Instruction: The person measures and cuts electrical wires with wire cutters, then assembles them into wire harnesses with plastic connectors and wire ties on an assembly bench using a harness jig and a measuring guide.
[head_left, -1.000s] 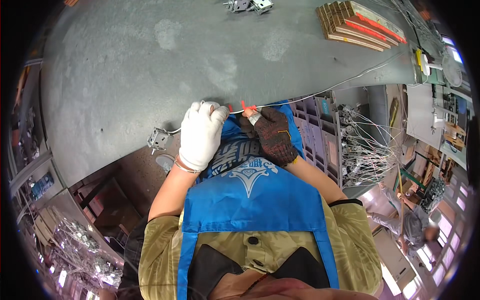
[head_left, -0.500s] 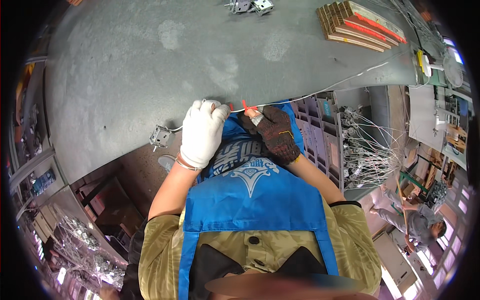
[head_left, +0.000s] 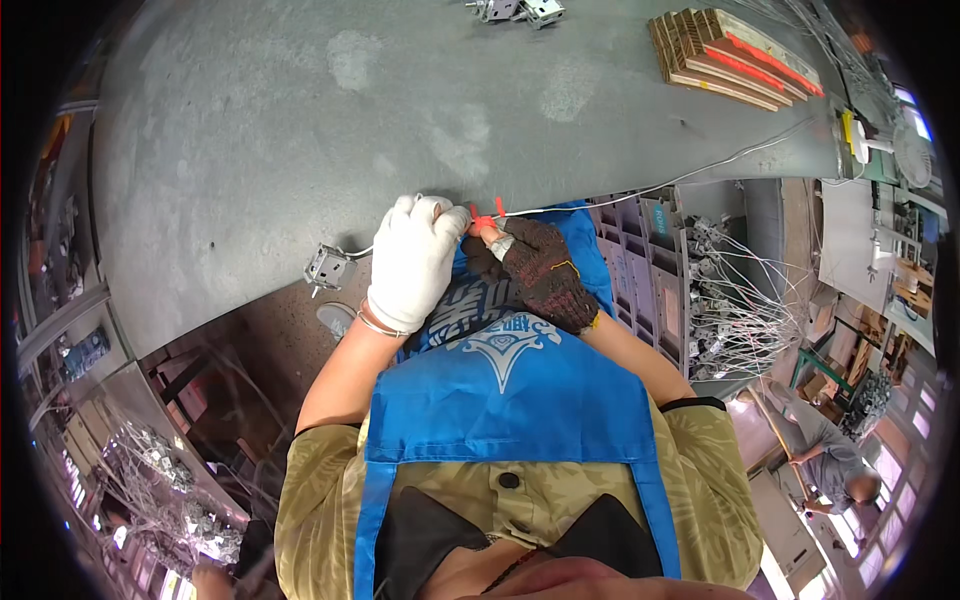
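My left hand (head_left: 413, 258), in a white knitted glove, is closed round a thin white cable (head_left: 640, 193) at the table's near edge. From that hand's left side the cable runs to a small boxy metal part (head_left: 328, 269), which lies at the edge of the table. My right hand (head_left: 545, 270) wears a dark glove with bare fingertips and silvery tape on one finger. It pinches a red strip (head_left: 484, 219) wrapped about the cable, right beside my left fingertips. The fingers underneath are partly hidden.
More metal parts (head_left: 518, 11) lie at the table's far side. Wooden boards (head_left: 735, 60) with red edges are stacked far right. Many cabled parts (head_left: 715, 300) hang by a rack (head_left: 640, 270) on the right. Another person (head_left: 835, 460) holds a long stick, lower right.
My right hand and the red strip have moved left along the cable, up against my left fingertips. The left hand stays on the cable. The person at lower right has shifted posture.
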